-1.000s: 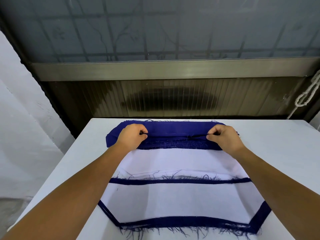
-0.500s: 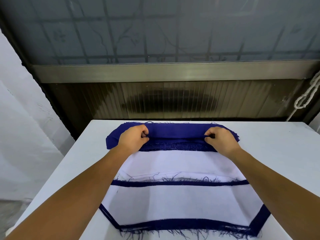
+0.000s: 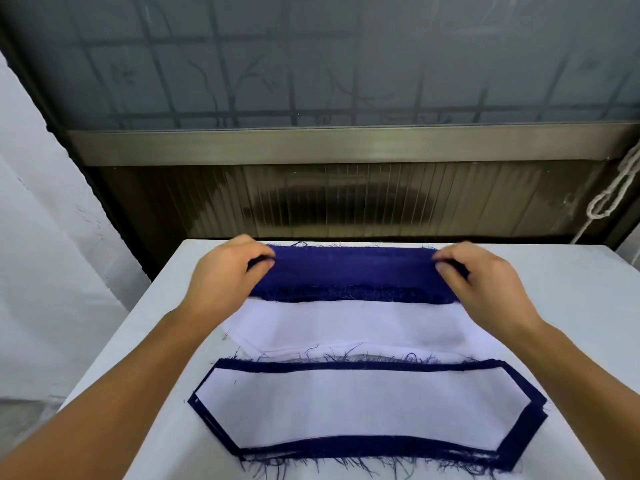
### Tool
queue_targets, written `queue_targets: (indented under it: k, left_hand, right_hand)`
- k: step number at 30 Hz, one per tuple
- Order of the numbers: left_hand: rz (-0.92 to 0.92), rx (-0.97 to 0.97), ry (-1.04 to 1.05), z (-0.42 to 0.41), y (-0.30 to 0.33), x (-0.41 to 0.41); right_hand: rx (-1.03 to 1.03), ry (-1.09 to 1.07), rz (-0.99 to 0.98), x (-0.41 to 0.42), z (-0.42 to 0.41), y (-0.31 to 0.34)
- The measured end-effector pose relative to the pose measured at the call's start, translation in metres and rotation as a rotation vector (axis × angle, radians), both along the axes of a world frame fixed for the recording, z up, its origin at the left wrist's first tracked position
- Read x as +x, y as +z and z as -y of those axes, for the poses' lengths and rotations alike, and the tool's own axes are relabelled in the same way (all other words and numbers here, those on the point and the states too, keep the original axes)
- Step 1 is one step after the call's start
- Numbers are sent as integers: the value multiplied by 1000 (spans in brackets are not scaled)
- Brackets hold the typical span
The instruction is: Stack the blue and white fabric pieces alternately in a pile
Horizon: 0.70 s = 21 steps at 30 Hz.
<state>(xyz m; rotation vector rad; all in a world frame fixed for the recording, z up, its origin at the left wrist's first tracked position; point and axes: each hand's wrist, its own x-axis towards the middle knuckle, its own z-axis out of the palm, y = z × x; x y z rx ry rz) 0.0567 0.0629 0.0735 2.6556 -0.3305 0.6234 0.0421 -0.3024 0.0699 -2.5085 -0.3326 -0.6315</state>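
Both hands, left hand [image 3: 221, 282] and right hand [image 3: 485, 285], pinch the blue fabric piece [image 3: 353, 271] by its ends, its long axis running left-to-right across the tabletop [image 3: 571, 306].

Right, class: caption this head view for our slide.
Both hands, left hand and right hand, grip a blue fabric piece behind the stacked pile.

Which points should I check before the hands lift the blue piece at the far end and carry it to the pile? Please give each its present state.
1. Left hand pinches the left end of the blue piece: ok.
2. Right hand pinches the right end: ok.
3. Only one blue layer is taken: cannot tell; the frayed edges bunch together.
4. Top of the near pile is white, so blue comes next: ok.
5. Pile top lies flat: ok.
6. White pieces between stay down: cannot tell.
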Motion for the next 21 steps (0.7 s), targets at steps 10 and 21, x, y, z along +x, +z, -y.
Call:
queue_targets:
  k: [10, 21]
  left_hand:
    - [-913, -69, -389, -12, -3, -67]
    - [124, 49, -272, -17, -28, -108]
  right_hand:
    - [68, 234, -837, -65, 24, -7]
    - [-161, 142, 228, -102, 30, -38]
